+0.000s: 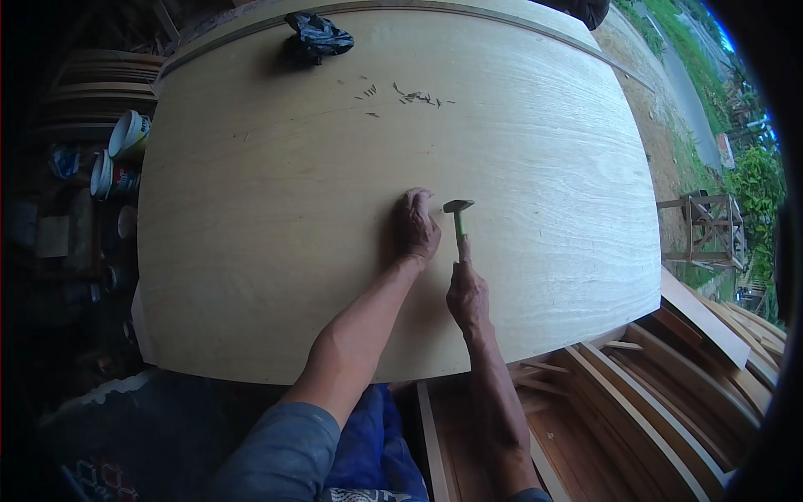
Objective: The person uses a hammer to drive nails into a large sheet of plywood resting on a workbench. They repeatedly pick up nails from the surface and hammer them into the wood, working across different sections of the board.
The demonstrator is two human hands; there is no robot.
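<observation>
A large pale plywood sheet (282,238) lies flat before me. My right hand (469,292) grips a hammer (459,216) by its green handle, the index finger stretched along it and the metal head just above or on the sheet. To the left of the hammer head, my left hand (419,226) is over the sheet with its fingers curled; whether they hold anything is hidden. Small nails (417,97) lie scattered on the sheet beyond my hands. A crumpled black plastic bag (320,34) sits near the far edge.
A long narrow strip (376,6) runs along the far side. Plastic buckets (128,135) stand at the left. Wooden frames and boards (602,401) lie at the lower right, and a wooden stand (715,229) is outside at right. A dark shape shows at the top right corner.
</observation>
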